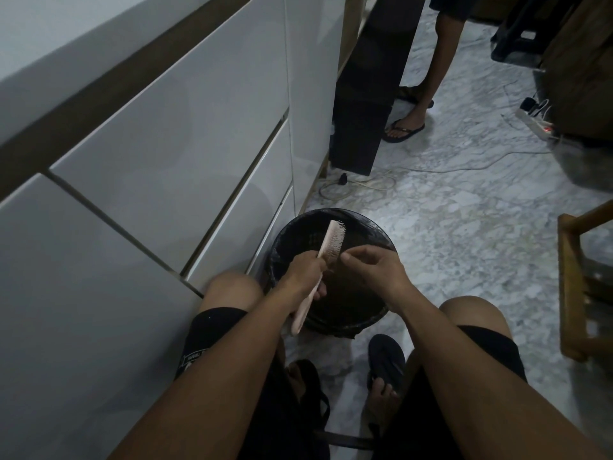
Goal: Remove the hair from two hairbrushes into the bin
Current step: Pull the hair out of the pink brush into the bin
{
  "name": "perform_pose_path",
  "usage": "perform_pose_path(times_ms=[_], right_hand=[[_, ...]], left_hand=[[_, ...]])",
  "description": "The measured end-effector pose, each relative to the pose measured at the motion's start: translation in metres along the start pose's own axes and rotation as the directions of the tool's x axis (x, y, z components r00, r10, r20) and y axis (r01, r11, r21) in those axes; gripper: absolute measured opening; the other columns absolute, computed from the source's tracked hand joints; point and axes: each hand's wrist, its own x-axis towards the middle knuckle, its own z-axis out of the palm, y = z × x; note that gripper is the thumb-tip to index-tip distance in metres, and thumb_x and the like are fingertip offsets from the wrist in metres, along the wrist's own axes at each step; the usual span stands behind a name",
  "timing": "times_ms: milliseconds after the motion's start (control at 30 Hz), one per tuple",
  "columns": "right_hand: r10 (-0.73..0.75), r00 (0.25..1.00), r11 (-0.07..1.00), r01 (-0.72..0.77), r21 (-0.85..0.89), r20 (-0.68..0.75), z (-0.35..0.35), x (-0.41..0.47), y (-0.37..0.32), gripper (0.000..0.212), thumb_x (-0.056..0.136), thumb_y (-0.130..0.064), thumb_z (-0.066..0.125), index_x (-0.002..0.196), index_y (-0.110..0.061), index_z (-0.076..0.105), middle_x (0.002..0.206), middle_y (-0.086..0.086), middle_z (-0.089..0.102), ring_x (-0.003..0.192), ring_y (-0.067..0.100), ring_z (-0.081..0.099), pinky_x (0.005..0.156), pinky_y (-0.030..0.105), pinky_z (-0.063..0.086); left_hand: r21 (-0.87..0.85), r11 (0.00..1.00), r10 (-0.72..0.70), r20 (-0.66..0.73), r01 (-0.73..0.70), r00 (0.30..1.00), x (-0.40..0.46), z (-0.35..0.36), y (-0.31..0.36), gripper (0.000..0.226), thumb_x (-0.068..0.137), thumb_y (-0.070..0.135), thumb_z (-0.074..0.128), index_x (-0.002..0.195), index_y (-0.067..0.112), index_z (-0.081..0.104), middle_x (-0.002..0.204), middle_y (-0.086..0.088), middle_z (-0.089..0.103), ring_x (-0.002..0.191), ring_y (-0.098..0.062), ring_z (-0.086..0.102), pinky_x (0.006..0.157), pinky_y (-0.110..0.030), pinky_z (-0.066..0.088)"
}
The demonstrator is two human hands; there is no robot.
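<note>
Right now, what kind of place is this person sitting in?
Probably a room in a home: glossy white drawer fronts, a marble-patterned floor, and a power strip with cables lying on it.

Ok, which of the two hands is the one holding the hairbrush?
The left hand grips the pink hairbrush by its handle, over the black bin. The right hand holds no brush; its fingertips are at the bristles.

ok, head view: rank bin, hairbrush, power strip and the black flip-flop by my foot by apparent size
1. bin
2. hairbrush, held in the left hand
3. black flip-flop and power strip: they look similar. The strip lies farther from the camera, so I won't rank them.
</note>
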Motion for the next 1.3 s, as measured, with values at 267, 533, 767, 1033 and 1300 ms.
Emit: perform_pose_path(times_ms=[267,533,767,1033,1300], right_hand=[[0.006,0.975,0.998,-0.019,-0.06,-0.222,-0.008,0.006,0.002,0.03,0.096,-0.034,0.055,0.09,-0.007,0.068,0.076,0.003,0.065,0.075,0.021,0.062,0.07,0.036,0.05],[-0.082,0.991,0.994,0.073,-0.084,-0.105,-0.004,-0.004,-0.002,0.017,0.086,-0.018,0.071,0.103,-0.015,0.069,0.093,-0.005,0.07,0.083,0.006,0.066,0.073,0.021,0.055],[-0.195,0.981,0.953,0.192,-0.235,0.011,0.009,-0.006,0.0,0.02,0.079,-0.027,0.078,0.097,-0.019,0.075,0.081,-0.018,0.067,0.076,-0.009,0.062,0.064,0.005,0.042],[-0.072,0.943,0.996,0.049,-0.079,-0.324,-0.002,0.01,0.006,0.015,0.085,-0.023,0.071,0.092,-0.01,0.076,0.087,0.003,0.073,0.086,0.02,0.069,0.083,0.036,0.056],[-0.029,0.963,0.999,0.032,0.008,-0.267,0.0,0.003,0.004,0.006,0.079,-0.018,0.076,0.082,-0.015,0.072,0.083,0.001,0.073,0.081,0.02,0.07,0.08,0.04,0.06]], left_hand=[[-0.104,0.995,-0.008,-0.096,-0.002,0.995,0.005,-0.006,-0.001,0.03,0.094,0.01,0.049,0.12,0.002,0.059,0.082,-0.014,0.061,0.053,-0.017,0.051,0.043,-0.026,0.04],[-0.116,0.992,0.051,-0.018,-0.053,0.999,0.001,-0.001,-0.003,0.028,0.099,0.014,0.047,0.123,0.004,0.058,0.102,-0.015,0.065,0.058,-0.017,0.063,0.05,-0.024,0.054],[-0.114,0.99,0.088,0.032,-0.083,0.996,-0.001,0.0,-0.006,0.029,0.101,0.019,0.047,0.123,0.006,0.061,0.102,-0.014,0.069,0.073,-0.024,0.071,0.065,-0.032,0.061],[0.013,0.997,0.08,-0.037,-0.08,0.996,-0.003,-0.001,-0.005,0.035,0.1,0.014,0.045,0.133,0.008,0.052,0.115,-0.011,0.063,0.063,-0.017,0.068,0.047,-0.023,0.052],[-0.053,0.998,0.048,0.033,-0.046,0.998,-0.008,0.001,0.001,0.041,0.094,-0.001,0.045,0.134,0.0,0.051,0.097,-0.012,0.062,0.067,-0.021,0.068,0.052,-0.025,0.057]])
